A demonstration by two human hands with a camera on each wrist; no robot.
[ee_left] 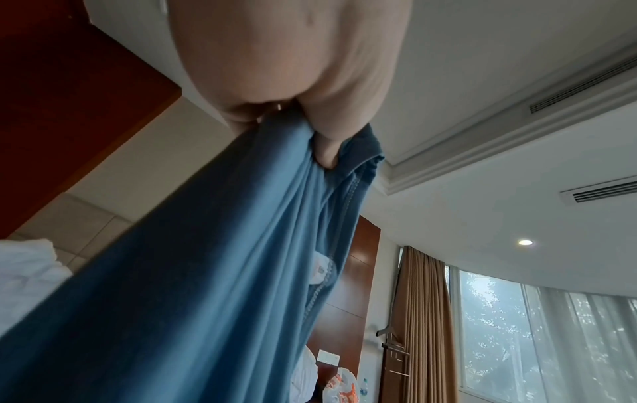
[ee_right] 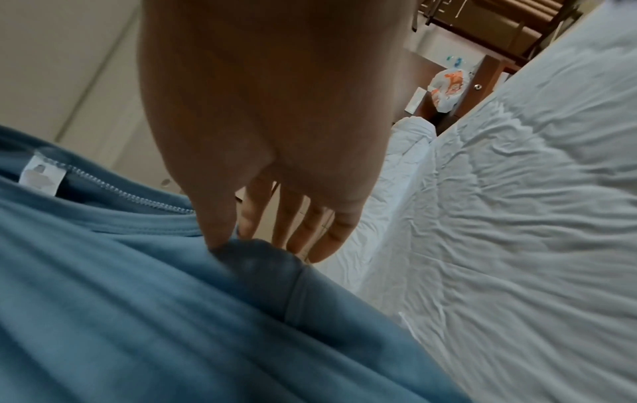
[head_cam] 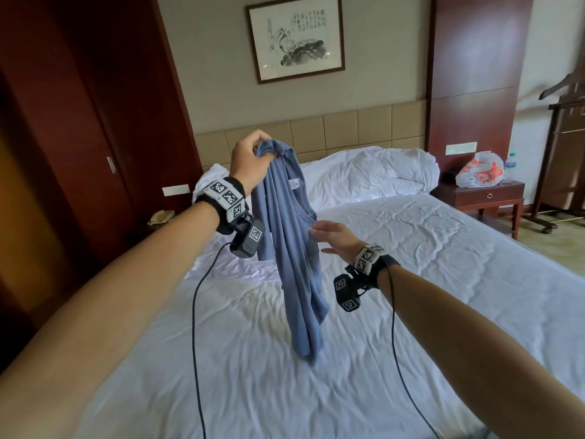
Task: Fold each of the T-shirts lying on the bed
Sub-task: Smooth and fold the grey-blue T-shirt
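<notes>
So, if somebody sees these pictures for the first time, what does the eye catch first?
Probably the blue T-shirt, hanging bunched above the white bed, gripped at its top by the left hand. Next, the right hand, fingers straight, touching the shirt near its neckline. Behind, a framed ink painting hangs over the headboard.

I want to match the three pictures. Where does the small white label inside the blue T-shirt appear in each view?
Head: the white label sits above centre, just inside the hanging T-shirt, below the left hand.
Left wrist: lower middle, beside the stitched neckline.
Right wrist: far left, above the middle, under the neckline seam.
Shared landmark: the white and orange plastic bag.
</notes>
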